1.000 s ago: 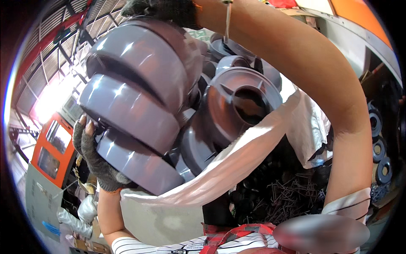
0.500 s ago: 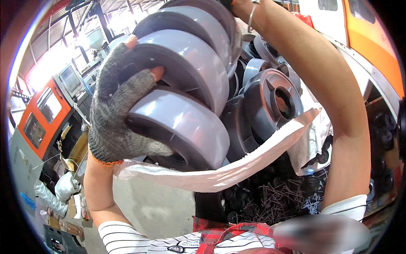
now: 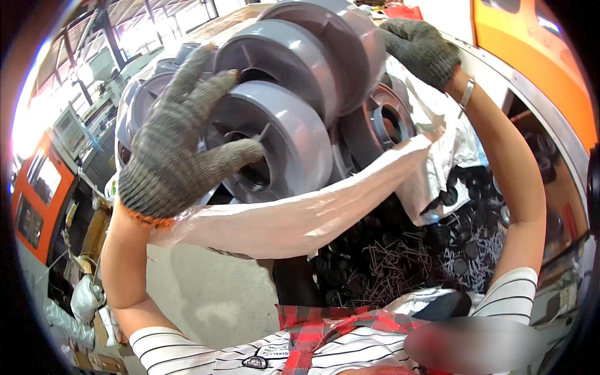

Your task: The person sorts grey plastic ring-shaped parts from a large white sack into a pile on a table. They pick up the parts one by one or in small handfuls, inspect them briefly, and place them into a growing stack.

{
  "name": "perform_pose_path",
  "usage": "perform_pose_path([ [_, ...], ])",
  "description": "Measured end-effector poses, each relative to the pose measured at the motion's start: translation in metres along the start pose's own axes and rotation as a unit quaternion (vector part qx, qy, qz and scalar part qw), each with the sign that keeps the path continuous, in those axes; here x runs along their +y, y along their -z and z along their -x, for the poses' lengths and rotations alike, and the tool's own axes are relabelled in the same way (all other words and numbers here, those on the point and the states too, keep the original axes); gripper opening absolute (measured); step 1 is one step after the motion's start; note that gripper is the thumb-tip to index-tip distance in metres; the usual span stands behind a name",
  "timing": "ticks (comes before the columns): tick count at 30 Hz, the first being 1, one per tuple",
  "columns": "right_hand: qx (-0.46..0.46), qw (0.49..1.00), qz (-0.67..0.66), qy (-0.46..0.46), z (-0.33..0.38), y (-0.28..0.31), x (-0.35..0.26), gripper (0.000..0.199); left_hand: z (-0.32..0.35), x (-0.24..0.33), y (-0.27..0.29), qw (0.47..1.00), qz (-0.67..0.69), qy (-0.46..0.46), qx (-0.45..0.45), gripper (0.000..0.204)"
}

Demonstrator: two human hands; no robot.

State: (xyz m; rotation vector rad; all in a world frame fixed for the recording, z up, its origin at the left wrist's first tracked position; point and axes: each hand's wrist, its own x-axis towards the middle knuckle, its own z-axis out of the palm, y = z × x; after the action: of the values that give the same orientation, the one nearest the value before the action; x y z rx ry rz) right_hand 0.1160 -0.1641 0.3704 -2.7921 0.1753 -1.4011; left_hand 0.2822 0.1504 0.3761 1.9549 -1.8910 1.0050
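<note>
A stack of wide grey plastic rings with inner ribs leans in a white woven sack (image 3: pixel 312 228). My left hand (image 3: pixel 178 134), in a grey knitted glove, lies with fingers and thumb spread against the near ring (image 3: pixel 300 140). Behind that stand a middle ring (image 3: pixel 312 59) and a far ring (image 3: pixel 359 47). My right hand (image 3: pixel 425 53), gloved too, is at the right edge of the far ring. Its fingers are curled, and their tips are hard to see. A grey flanged part (image 3: pixel 387 119) sits lower, right of the stack.
Below the sack's right side lie many small black round parts (image 3: pixel 462 187) and thin dark sprue sticks (image 3: pixel 394 262). An orange machine (image 3: pixel 531 56) stands at the right, another orange machine (image 3: pixel 40 194) at the left. White bags (image 3: pixel 87 300) lie on the left floor.
My right hand has come from the far end of the stack to its right side. The near rings sit lower left and differently tilted; my left hand has shifted slightly left.
</note>
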Motion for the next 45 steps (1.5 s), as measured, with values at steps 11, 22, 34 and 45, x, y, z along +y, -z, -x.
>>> perform_pose_path([
  [11, -0.256, 0.946, 0.141, 0.14, 0.218, 0.017, -0.094, 0.025, 0.095, 0.111, -0.017, 0.876, 0.348, -0.326, -0.078, 0.032],
  [22, -0.581, 0.771, 0.147, -0.215, 0.544, -0.037, -0.033, 0.016, 0.141, 0.189, -0.303, 0.781, 0.32, -0.163, -0.51, 0.055],
  [34, -0.536, 0.642, 0.126, -0.532, 0.578, -0.051, 0.001, 0.037, 0.166, 0.186, -0.414, 0.761, 0.29, -0.1, -0.572, 0.062],
  [45, -0.587, 0.628, 0.144, -0.489, 0.567, -0.054, 0.003, 0.029, 0.162, 0.187, -0.421, 0.765, 0.264, -0.092, -0.581, 0.069],
])
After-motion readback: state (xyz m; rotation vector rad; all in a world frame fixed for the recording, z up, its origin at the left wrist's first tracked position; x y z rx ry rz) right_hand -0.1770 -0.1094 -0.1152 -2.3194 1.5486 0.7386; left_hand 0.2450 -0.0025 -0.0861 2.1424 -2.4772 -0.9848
